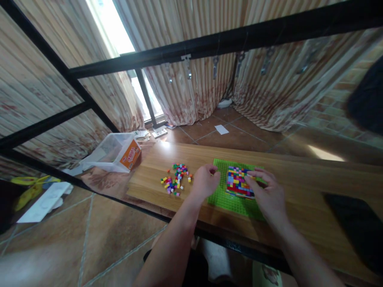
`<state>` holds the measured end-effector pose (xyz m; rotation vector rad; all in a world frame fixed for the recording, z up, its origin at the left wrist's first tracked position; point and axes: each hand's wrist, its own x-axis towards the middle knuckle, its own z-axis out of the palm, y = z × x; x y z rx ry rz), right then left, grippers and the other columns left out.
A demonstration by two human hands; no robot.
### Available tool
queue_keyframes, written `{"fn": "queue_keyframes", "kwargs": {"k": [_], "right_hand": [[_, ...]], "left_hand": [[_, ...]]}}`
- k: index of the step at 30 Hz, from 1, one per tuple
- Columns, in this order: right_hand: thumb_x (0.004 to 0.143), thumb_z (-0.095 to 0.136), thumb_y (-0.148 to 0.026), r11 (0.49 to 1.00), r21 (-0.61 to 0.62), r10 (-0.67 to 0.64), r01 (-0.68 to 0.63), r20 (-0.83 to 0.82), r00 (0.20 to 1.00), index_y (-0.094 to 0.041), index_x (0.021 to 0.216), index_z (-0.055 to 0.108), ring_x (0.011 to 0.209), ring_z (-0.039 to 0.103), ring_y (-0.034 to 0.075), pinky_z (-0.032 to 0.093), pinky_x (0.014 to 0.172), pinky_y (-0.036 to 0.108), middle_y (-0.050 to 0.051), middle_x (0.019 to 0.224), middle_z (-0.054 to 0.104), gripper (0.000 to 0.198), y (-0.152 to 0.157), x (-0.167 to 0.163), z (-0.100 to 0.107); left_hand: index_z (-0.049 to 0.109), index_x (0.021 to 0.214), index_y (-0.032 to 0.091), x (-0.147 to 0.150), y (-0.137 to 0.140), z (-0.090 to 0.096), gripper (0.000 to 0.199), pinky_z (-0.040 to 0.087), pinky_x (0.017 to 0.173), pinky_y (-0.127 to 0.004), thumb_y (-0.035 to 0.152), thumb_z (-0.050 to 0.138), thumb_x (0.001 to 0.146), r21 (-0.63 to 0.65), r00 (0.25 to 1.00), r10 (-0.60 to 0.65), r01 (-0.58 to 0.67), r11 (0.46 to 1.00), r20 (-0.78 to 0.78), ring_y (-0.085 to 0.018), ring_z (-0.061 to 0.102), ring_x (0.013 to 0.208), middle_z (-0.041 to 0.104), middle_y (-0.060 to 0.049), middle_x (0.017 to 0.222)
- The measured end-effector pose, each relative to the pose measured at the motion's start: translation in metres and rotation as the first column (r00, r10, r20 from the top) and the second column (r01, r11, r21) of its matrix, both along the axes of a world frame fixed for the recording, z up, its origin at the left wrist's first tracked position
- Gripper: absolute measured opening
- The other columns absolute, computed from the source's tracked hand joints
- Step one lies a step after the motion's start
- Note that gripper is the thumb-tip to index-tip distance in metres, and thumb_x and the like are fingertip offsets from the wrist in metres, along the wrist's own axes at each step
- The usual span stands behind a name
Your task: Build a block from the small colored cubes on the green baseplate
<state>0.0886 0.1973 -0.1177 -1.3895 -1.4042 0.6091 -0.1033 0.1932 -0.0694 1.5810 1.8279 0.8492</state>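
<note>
A low block of many-coloured toy bricks (237,180) is built up on a green baseplate (220,195) on the wooden bench. My right hand (269,193) reaches over the right side of this block, thumb and forefinger pinched together at its top; any brick between them is too small to make out. At the plate's left edge, my left hand (205,181) hovers with its fingers curled in, and what they hold, if anything, is hidden. Loose small bricks (176,179) lie scattered on the bench to the left of my left hand.
A clear plastic box (115,153) with an orange label stands beyond the bench's left end. A dark flat object (356,223) lies at the right. A black metal frame bar (209,48) crosses ahead, before striped curtains (194,95). White paper (221,129) lies on the floor.
</note>
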Motion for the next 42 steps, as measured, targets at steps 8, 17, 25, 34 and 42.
{"fn": "queue_keyframes", "kwargs": {"k": [8,17,25,34,42], "right_hand": [[0.078,0.069,-0.05,0.998,-0.022,-0.062,0.061,-0.072,0.995,-0.024,0.089,0.075,0.105,0.065,0.027,0.056,0.085,0.045,0.008,0.116,0.068,0.028,0.005,0.006,-0.008],[0.077,0.069,-0.045,0.998,-0.007,-0.056,0.056,-0.114,0.992,-0.023,0.085,0.074,0.103,0.066,0.025,0.056,0.085,0.041,0.007,0.111,0.07,0.024,0.004,0.0,-0.004],[0.077,0.069,-0.044,0.999,0.009,-0.051,0.052,-0.116,0.992,-0.023,0.086,0.074,0.101,0.066,0.025,0.057,0.083,0.041,0.007,0.109,0.07,0.024,0.008,0.001,-0.008],[0.083,0.065,-0.037,0.99,0.143,0.008,0.005,-0.085,0.996,-0.023,0.083,0.073,0.092,0.066,0.022,0.053,0.082,0.039,0.005,0.093,0.071,0.015,0.0,-0.007,0.017],[0.088,0.064,-0.032,0.952,0.194,0.24,-0.239,0.017,0.971,-0.027,0.092,0.074,0.091,0.066,0.019,0.052,0.084,0.037,0.003,0.095,0.072,0.011,-0.015,-0.013,0.034]], "left_hand": [[0.075,0.079,0.018,-0.091,-0.01,0.014,0.018,0.043,0.064,-0.026,0.013,0.058,0.076,-0.193,0.902,0.135,-0.231,0.954,-0.41,-0.019,0.063,0.072,0.071,-0.006,0.075],[0.077,0.077,0.021,-0.125,-0.029,0.01,0.022,0.039,0.055,-0.022,0.01,0.072,0.059,-0.334,0.923,-0.169,0.047,0.941,-0.346,-0.013,0.057,0.059,0.066,0.002,0.065],[0.075,0.067,0.023,-0.115,-0.027,0.009,0.011,0.041,0.06,-0.025,0.014,0.071,0.062,-0.352,0.858,-0.173,-0.009,0.936,-0.483,-0.017,0.061,0.064,0.066,-0.001,0.062],[0.071,0.077,0.018,-0.071,-0.017,0.011,0.009,0.043,0.063,-0.023,0.02,0.062,0.078,0.06,0.977,-0.214,0.215,0.975,-0.009,-0.013,0.061,0.067,0.07,-0.001,0.072],[0.07,0.078,0.014,0.008,-0.011,0.007,0.005,0.049,0.068,-0.022,0.018,0.067,0.076,0.15,0.838,-0.211,0.156,0.976,0.503,-0.011,0.062,0.068,0.07,-0.001,0.075]]}}
